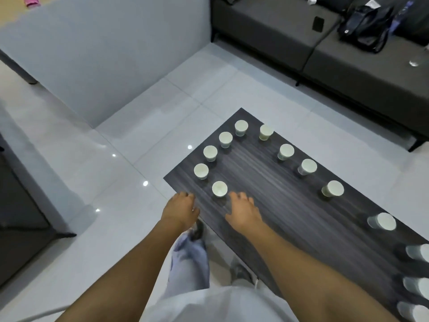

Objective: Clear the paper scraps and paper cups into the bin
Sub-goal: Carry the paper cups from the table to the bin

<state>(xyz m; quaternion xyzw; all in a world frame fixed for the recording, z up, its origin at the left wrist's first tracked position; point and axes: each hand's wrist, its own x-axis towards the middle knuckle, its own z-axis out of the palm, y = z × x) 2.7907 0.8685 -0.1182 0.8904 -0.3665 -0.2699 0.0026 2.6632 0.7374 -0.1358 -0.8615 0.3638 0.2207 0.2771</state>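
Several pale paper cups stand upside down along both long sides of a dark wood-grain table [255, 163]. The nearest cup [219, 188] sits at the table's near left corner. My right hand [243, 211] hovers over the table just right of and below that cup, fingers loosely curled, holding nothing. My left hand [182, 209] hangs at the table's left edge, also loosely curled and holding nothing. Neither hand touches a cup. No bin or paper scraps are in view.
A dark grey sofa [348, 56] runs along the far right with a black bag [366, 26] on it. A pale wall panel [111, 54] stands at the left. Glossy white floor tiles [130, 173] surround the table. My legs and shoes are below.
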